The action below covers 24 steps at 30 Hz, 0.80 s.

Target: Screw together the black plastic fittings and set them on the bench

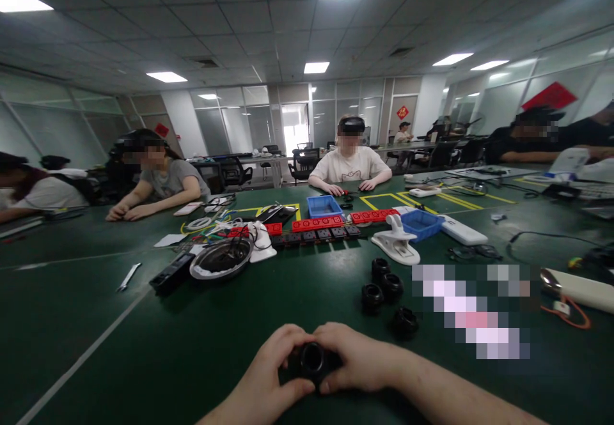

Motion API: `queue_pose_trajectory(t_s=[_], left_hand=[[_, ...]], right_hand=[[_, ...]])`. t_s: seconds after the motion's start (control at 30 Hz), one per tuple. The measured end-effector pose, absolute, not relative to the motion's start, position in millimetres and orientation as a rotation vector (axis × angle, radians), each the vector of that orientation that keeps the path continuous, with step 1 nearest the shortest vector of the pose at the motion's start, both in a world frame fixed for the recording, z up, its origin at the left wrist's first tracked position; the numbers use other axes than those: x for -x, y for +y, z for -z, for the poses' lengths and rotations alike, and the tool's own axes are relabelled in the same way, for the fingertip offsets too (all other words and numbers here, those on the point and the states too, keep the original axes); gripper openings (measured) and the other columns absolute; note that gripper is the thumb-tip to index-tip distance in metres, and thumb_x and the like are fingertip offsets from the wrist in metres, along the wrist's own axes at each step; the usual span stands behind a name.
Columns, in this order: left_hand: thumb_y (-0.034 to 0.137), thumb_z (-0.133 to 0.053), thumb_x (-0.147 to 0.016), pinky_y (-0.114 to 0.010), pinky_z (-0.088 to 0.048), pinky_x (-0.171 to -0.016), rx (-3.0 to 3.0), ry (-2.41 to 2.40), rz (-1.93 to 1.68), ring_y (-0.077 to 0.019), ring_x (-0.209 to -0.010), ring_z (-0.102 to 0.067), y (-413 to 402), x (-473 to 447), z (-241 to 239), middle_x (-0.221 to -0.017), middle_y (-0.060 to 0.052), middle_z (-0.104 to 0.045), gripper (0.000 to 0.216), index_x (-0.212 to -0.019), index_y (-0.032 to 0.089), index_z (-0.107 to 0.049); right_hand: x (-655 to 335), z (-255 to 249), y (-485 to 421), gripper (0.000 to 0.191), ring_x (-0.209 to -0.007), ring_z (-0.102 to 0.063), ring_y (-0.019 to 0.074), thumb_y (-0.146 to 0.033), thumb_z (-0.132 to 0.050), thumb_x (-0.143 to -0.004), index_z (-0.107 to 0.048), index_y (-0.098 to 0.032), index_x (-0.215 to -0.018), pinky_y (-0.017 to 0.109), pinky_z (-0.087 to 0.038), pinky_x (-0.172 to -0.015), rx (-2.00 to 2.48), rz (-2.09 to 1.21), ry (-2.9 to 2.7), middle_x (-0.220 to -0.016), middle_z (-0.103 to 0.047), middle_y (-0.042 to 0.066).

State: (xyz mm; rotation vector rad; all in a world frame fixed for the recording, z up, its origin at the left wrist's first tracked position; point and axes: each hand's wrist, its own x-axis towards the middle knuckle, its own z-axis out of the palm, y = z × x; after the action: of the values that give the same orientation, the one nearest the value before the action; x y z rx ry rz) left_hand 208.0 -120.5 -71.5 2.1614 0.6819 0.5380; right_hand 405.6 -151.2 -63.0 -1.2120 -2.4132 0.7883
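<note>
Close to me at the bottom middle, a black hollow cylindrical part [313,359] sits between my two hands, its round opening facing me. My left hand [277,374] curls round its left side, with the thumb low. From the right, my right hand [354,360] grips the same part, and the fingertips of both hands meet over its top. Just beyond my right hand lies a similar black round part [405,321]. Behind it stands a small cluster of like parts, among them another black ring-shaped part [372,297].
Across the green table [201,335] lie a round metal dish [221,260] with cables, a red power strip [316,223], blue trays [323,207], a white clip stand [397,246] and a wrench [128,277]. A person [352,164] sits opposite; others sit at both sides.
</note>
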Motion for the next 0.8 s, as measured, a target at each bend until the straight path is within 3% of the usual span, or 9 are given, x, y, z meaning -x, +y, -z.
queue_pose_trajectory(t_s=[0.13, 0.23, 0.4, 0.57, 0.7, 0.8], left_hand=[[0.019, -0.063, -0.070, -0.024, -0.037, -0.065, -2.190, 0.727, -0.511, -0.0144, -0.074, -0.045, -120.8, -207.6, 72.7, -0.087, 0.000, -0.049, 0.040, -0.107, 0.025, -0.052], [0.018, -0.062, -0.069, -0.024, -0.037, -0.064, -2.184, 0.796, -0.471, -0.0146, -0.073, -0.044, -120.9, -207.7, 72.7, -0.087, 0.000, -0.048, 0.048, -0.113, 0.026, -0.047], [0.017, -0.061, -0.069, -0.025, -0.036, -0.064, -2.206, 0.775, -0.447, -0.0140, -0.072, -0.044, -120.1, -207.5, 72.2, -0.084, 0.001, -0.046, 0.044, -0.111, 0.026, -0.049], [0.019, -0.061, -0.070, -0.025, -0.037, -0.067, -2.154, 0.719, -0.398, -0.0140, -0.075, -0.045, -116.1, -205.2, 71.4, -0.089, 0.001, -0.046, 0.044, -0.112, 0.026, -0.049], [0.018, -0.062, -0.068, -0.025, -0.038, -0.068, -2.109, 0.706, -0.353, -0.0141, -0.077, -0.045, -114.1, -204.3, 69.6, -0.090, 0.001, -0.047, 0.044, -0.110, 0.025, -0.051], [0.017, -0.064, -0.066, -0.024, -0.037, -0.064, -2.140, 0.774, -0.365, -0.0140, -0.074, -0.045, -116.5, -206.2, 66.4, -0.085, 0.002, -0.047, 0.042, -0.106, 0.024, -0.052]], right_hand=[[-403.2, 66.9, -150.4, 0.033, -0.077, -0.052, 0.0161, -0.025, -0.071, -0.061, -0.060, -0.015, -0.091, 0.024, -0.040, -0.067, 1.270, -0.786, -2.368, -0.084, -0.057, 0.001], [-395.0, 69.4, -155.1, 0.040, -0.071, -0.051, 0.0158, -0.038, -0.074, -0.056, -0.058, -0.014, -0.084, 0.024, -0.040, -0.062, 1.430, -0.723, -2.271, -0.080, -0.056, 0.001], [-381.9, 72.4, -166.1, 0.046, -0.076, -0.050, 0.0209, -0.045, -0.071, -0.055, -0.056, -0.014, -0.085, 0.032, -0.039, -0.068, 1.596, -0.410, -2.209, -0.083, -0.056, 0.005], [-394.2, 67.5, -161.2, 0.049, -0.081, -0.050, 0.0197, -0.045, -0.070, -0.058, -0.056, -0.018, -0.096, 0.031, -0.039, -0.072, 1.376, -0.587, -2.341, -0.089, -0.054, 0.003], [-401.8, 65.6, -154.6, 0.037, -0.077, -0.050, 0.0167, -0.038, -0.069, -0.063, -0.059, -0.019, -0.093, 0.026, -0.038, -0.068, 1.272, -0.663, -2.420, -0.082, -0.056, 0.001], [-396.1, 69.0, -156.0, 0.039, -0.071, -0.051, 0.0164, -0.045, -0.069, -0.061, -0.059, -0.016, -0.085, 0.026, -0.038, -0.064, 1.396, -0.603, -2.376, -0.077, -0.056, 0.001]])
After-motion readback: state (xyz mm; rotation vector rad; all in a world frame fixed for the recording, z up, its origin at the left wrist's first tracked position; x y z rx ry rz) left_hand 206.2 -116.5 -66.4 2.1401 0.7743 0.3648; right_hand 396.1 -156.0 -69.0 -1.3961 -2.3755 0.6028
